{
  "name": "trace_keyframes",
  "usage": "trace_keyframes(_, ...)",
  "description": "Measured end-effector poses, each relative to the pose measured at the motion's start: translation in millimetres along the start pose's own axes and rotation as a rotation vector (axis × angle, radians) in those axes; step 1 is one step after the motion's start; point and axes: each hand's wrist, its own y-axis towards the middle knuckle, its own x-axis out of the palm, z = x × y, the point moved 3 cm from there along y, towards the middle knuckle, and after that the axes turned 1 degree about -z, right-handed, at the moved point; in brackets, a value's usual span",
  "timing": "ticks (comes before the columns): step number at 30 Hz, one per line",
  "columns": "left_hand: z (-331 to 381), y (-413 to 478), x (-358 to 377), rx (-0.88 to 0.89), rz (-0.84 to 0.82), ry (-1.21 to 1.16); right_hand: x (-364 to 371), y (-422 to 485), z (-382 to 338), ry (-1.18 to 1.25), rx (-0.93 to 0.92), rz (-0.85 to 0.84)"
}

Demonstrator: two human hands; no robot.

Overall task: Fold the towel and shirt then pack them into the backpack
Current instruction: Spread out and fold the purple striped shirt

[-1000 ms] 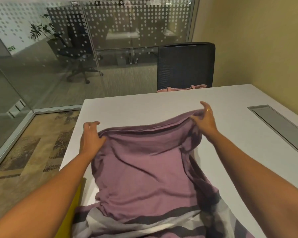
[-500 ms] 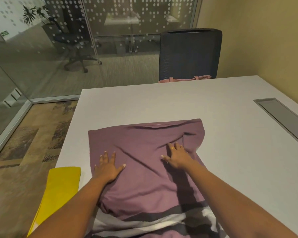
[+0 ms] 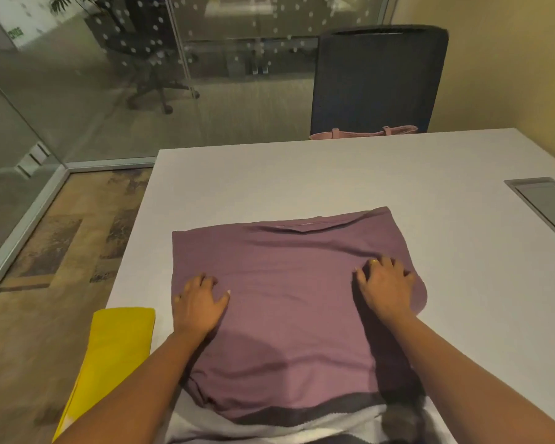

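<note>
Hands are pressing the purple shirt [image 3: 289,283] flat.
Left hand [image 3: 199,302] and right hand [image 3: 386,288] are lying open-fingered, grasping nothing; the shirt's near end is running off-frame.

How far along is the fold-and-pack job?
Done: yellow cloth, likely the towel, lies folded at the table's left edge. In hand: left hand and right hand press the purple shirt flat on the table. Left: fold the shirt, then pack both; the pink bag sits beyond the table's far edge.
</note>
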Motion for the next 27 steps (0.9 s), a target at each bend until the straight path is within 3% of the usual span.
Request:
trace_keyframes(2, 1.2, 6.8, -6.6, 0.015, 0.115, -0.016, -3.4, 15.0, -8.4, 0.053, -0.046, 0.084)
trace_keyframes(5, -0.6, 28.5, -8.7, 0.015, 0.148, -0.013, -7.3, 44.0, -15.8, 0.167, -0.070, 0.141)
trace_keyframes(9, -4.7, 64.4, -0.4, -0.051, 0.036, 0.015, 1.0, 83.3, -7.6, 0.258, -0.003, -0.022)
trace_keyframes(13, -8.1, 82.0, 18.6, -0.079, -0.026, 0.045, 28.8, 101.0, -3.4, 0.178, -0.009, -0.219)
trace_keyframes(17, -6.8, 98.8, 21.9, -0.036, 0.069, 0.101, 38.5, 112.4, -2.8, 0.148, 0.001, -0.202)
trace_keyframes(27, 3.6, 189.0, 12.0, 0.060, 0.092, 0.120, 34.1, 198.5, 1.2, 0.134, 0.023, -0.254)
